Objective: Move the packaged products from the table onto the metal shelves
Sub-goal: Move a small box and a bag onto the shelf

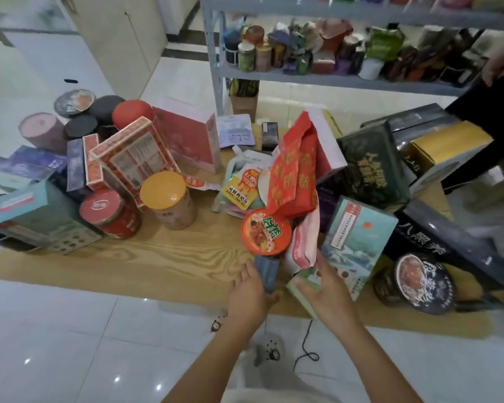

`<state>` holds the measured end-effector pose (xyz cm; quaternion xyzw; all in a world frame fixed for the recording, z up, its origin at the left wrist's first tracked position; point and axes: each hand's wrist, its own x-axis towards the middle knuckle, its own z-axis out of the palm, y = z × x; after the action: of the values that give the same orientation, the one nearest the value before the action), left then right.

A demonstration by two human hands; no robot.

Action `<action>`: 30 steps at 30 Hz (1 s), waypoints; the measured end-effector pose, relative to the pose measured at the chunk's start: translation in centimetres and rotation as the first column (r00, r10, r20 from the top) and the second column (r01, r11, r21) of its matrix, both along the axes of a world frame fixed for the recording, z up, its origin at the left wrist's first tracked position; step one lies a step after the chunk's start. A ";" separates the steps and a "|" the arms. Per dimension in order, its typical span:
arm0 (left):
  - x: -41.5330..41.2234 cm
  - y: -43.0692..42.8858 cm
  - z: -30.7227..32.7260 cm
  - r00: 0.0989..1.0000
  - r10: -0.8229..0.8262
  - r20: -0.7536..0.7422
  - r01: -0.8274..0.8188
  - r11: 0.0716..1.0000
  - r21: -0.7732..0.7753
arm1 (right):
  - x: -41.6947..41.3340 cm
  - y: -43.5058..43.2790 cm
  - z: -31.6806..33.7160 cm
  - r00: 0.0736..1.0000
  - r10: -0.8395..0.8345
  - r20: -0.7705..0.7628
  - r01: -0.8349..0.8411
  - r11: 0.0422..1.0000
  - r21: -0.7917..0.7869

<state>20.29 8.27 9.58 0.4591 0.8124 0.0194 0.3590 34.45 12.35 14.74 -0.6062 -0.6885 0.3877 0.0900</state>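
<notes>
White glossy floor tiles fill the room and catch spots of light. A cream cabinet stands at the far left. Grey metal shelves rise beyond the table, the middle level already crowded with cans, pouches and small boxes.

The low wood-grain table sits on the tiles just in front of the shelves. The packaged products lie on it in two heaps, with a bare strip of wood between them at the near side. In the left heap are a teal box tipped on its side and a yellow-lidded jar standing upright. In the right heap are a dark green box, a red bag and an orange noodle bowl leaning against it.

Another person's dark sleeve shows at the right edge.

At the table's near edge, the left grip is clasped around a small dark box, held just above the wood. The right grip is released, with loose fingers spread over a pale green box that lies at the foot of the right heap.

A thin black cable curls on the tiles below.
</notes>
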 end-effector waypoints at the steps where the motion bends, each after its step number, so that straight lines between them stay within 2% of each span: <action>1: 0.2 0.3 -0.3 1.000 0.026 0.008 -0.026 1.000 0.013 | -0.7 0.0 -0.3 0.995 -0.091 -0.034 0.091 0.996 0.012; 7: -1.6 0.3 -0.4 0.988 0.008 0.152 -0.014 0.999 0.039 | -4.3 0.4 -1.5 0.877 -0.431 -0.211 0.450 0.891 0.053; 10: -3.9 0.4 -0.4 0.987 0.005 0.162 -0.013 0.999 0.046 | -5.9 0.7 -1.4 0.798 -0.543 -0.260 0.569 0.822 0.028; 17: -10.2 1.6 -0.2 0.997 -0.003 0.075 0.000 0.999 0.045 | -9.2 1.4 -2.7 0.716 -0.657 -0.238 0.682 0.731 0.033; 25: -15.0 2.3 0.2 0.998 -0.040 0.040 0.037 0.997 0.070 | -11.2 -0.5 -1.6 0.536 -0.790 -0.297 0.802 0.587 -0.114; 30: -18.0 3.0 1.4 0.997 -0.029 0.073 0.020 0.991 0.132 | -11.2 -3.3 0.1 0.501 -0.793 -0.347 0.804 0.574 -0.153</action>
<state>2.27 11.29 11.02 0.4906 0.7896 0.0855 0.3584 23.23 9.08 14.79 -0.7666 -0.3051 0.4010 0.3981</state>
